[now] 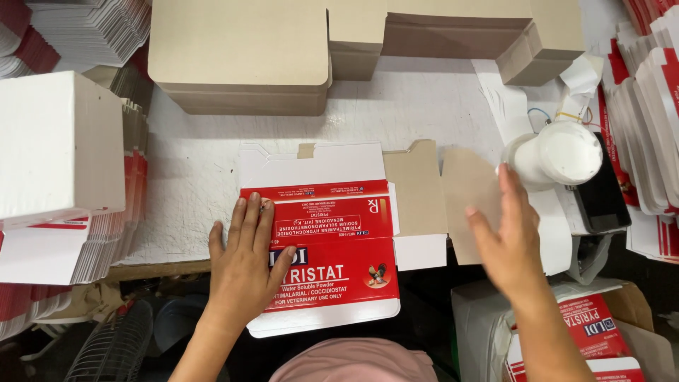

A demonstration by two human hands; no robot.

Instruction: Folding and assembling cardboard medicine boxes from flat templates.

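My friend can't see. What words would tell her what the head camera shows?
A left hand presses flat on an unfolded red and white carton at a white table edge. The right hand hovers open near the carton's brown flap, with carton stacks around.

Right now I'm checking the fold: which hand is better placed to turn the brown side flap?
Right, probably. The right hand hangs open at the brown flap, while the left hand lies flat on the red carton, pinning it to the table.
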